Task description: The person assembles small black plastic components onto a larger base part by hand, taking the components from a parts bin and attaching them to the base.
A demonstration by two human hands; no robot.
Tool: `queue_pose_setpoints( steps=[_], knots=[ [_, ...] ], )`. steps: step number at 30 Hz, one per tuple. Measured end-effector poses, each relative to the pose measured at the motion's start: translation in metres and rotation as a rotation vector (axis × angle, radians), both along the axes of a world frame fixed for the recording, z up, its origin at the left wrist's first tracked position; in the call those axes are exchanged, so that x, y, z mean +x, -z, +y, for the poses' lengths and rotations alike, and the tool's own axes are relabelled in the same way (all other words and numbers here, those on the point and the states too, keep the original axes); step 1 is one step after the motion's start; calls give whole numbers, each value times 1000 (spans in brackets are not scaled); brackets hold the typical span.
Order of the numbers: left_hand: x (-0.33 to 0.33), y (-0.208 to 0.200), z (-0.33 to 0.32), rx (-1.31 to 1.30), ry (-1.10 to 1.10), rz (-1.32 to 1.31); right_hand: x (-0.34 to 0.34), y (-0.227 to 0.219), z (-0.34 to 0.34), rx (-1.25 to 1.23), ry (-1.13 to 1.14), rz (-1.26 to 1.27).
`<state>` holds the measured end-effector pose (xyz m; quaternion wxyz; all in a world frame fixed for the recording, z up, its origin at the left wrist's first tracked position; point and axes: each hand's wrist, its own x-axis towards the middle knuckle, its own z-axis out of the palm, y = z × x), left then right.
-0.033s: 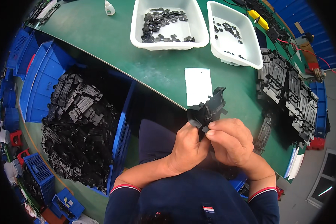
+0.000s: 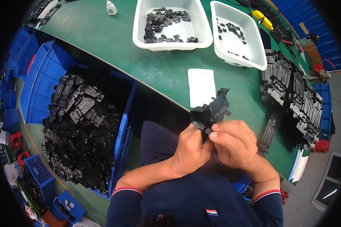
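A black molded plastic part [image 2: 214, 109] with clips and a curved end is held up in front of me, over the near edge of the green table. My left hand [image 2: 192, 149] is closed around its lower end. The thumb and fingers of my right hand [image 2: 236, 143] pinch the part low on its right side; anything small between those fingertips is hidden. Just beyond the part, a white sheet [image 2: 201, 85] lies on the table, partly covered by it.
Two white tubs [image 2: 173, 46] [image 2: 240, 62] of small black pieces stand at the back. Stacked black plastic parts [image 2: 291, 90] cover the right side. A blue crate [image 2: 38, 90] heaped with black parts [image 2: 79, 132] sits at left. A small white bottle [image 2: 111, 8] stands far left.
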<state>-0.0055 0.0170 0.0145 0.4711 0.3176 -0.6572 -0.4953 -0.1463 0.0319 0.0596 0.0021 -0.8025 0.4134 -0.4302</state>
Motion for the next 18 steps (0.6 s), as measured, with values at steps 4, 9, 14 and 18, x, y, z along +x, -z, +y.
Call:
queue_pose_setpoints(
  steps=[4, 9, 14, 18],
  knots=[
    [0, 3, 0, -29, -11, 18, 1, 0, 0, 3, 3, 7],
    [0, 5, -1, -50, -22, 19, 2, 1, -2, -11, -5, 19],
    [-1, 5, -1, -78, -31, 18, 2, 0, -2, -27, -3, 26],
    [-1, 4, 0, -105, -39, -9, 2, 2, -3, -49, -1, 39]
  ],
)
